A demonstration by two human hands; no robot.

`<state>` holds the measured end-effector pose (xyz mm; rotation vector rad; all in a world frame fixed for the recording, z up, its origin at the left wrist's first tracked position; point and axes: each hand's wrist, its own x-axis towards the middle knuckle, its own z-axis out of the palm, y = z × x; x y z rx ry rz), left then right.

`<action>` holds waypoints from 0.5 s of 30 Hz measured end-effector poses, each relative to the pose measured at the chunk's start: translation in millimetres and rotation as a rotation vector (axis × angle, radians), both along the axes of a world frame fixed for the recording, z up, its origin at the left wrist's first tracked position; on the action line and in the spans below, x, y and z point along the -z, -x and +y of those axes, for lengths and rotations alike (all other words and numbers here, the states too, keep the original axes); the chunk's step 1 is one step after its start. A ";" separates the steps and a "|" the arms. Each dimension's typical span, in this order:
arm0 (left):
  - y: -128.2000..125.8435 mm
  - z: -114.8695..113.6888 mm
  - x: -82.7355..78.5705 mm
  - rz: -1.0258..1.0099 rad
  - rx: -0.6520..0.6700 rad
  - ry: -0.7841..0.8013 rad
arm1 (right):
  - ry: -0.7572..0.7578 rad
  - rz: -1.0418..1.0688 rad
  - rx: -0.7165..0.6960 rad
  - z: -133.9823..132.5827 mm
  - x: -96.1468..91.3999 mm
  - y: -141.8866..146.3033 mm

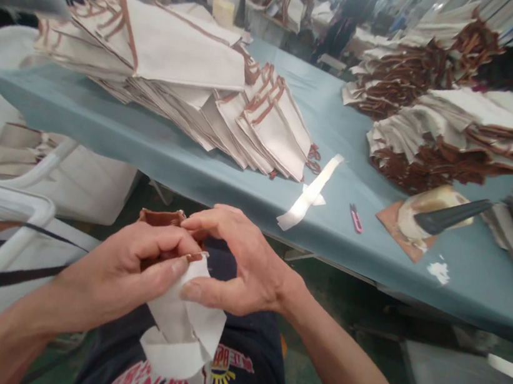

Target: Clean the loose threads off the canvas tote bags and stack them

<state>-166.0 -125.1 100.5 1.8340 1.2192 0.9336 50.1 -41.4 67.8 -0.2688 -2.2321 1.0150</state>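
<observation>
Over my lap, my left hand (152, 266) pinches a white fabric piece with brown trim (182, 327) between thumb and fingers. The white part hangs down over the dark printed apron, and a brown edge shows above the fingers. My right hand (240, 262) curves around the right side of the piece, its thumb against the white cloth and its fingertips at the brown edge. On the table ahead lie white paper-like strips (310, 196) and pink thread snips (355, 219). Farther right stands a glue pot (428, 214) with a dark-handled tool, on a brown square.
The blue-covered table (220, 184) runs across in front of me. A stack of white brown-edged pieces (185, 50) leans on its left, with more stacks (453, 136) at the right. White bins (82, 188) stand at my left. A white glue spot (439, 271) marks the table.
</observation>
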 end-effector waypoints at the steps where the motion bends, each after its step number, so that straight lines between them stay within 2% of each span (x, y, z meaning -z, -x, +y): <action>1: -1.2 -0.5 -2.9 0.038 0.005 -0.041 | -0.055 -0.035 -0.007 1.6 -1.2 1.4; 3: -2.6 -3.1 -6.0 0.083 -0.003 -0.105 | -0.126 -0.116 -0.006 4.7 -3.5 2.4; 5: -2.7 -6.9 -6.7 0.122 -0.027 -0.139 | -0.126 -0.168 -0.022 6.2 -6.7 1.5; 11: 1.0 -18.4 -0.3 0.247 -0.083 -0.154 | 0.144 -0.247 -0.049 -0.1 -18.2 0.7; 15: 6.5 -22.8 15.2 0.337 -0.089 -0.289 | 0.359 -0.240 -0.031 -6.7 -17.6 6.0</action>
